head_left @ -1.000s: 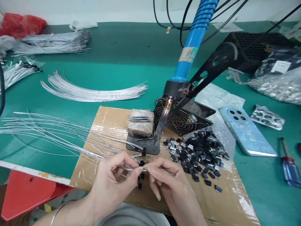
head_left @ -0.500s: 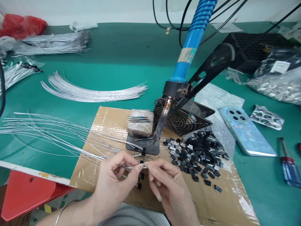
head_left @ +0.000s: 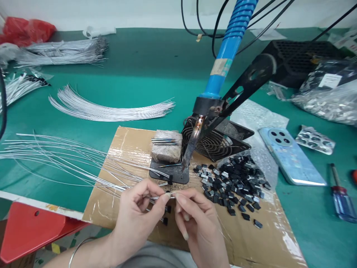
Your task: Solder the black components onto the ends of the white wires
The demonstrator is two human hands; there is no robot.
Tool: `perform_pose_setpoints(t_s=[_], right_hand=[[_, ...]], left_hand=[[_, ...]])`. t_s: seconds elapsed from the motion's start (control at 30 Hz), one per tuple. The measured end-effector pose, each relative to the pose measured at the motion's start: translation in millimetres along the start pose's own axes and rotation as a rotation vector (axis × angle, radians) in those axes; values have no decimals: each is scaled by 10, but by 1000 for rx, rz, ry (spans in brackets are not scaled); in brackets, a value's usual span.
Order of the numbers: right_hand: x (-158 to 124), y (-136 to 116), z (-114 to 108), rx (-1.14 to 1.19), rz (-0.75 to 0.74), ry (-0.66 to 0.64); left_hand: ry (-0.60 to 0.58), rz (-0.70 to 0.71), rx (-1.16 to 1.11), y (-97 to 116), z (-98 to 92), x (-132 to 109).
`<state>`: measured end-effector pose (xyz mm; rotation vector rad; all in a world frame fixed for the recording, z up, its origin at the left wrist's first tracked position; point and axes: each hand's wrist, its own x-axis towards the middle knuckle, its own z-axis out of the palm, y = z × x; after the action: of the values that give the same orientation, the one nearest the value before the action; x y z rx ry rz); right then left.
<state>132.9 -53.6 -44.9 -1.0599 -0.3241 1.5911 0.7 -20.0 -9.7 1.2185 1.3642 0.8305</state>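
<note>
My left hand (head_left: 139, 219) pinches a thin white wire near its end, above the cardboard sheet (head_left: 111, 212). Facing it, fingertips almost touching, my right hand (head_left: 199, 221) pinches the tip of the same wire, and fine strands trail past its right side. Long white wires (head_left: 83, 156) stretch leftward from behind my left hand, some with black connectors (head_left: 170, 179) at their ends. Just beyond the hands a soldering iron (head_left: 192, 143) hangs tip-down over a dark plate (head_left: 156, 172). Loose black connectors (head_left: 237, 182) lie piled at the right.
A wrapped block (head_left: 166, 152) with short rods on top stands behind the dark plate, beside a fan (head_left: 217, 143). A phone (head_left: 295, 160) and a screwdriver (head_left: 341, 201) lie right. Wire bundles (head_left: 111, 111) rest at the back left. A red bracket (head_left: 36, 230) projects at the lower left.
My right hand has shifted and turned slightly, with the strands beside it now hanging lower. The pinch between both hands stays in nearly the same place.
</note>
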Motion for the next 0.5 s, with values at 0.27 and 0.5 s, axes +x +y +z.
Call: perform_pose_setpoints(t_s=[0.27,0.5], right_hand=[[41,-20,-4,-38,-69,50],[0,37,5,-154,-101,16]], left_hand=[[55,14,-27,60,-37,50],[35,52,-89,66,-48,42]])
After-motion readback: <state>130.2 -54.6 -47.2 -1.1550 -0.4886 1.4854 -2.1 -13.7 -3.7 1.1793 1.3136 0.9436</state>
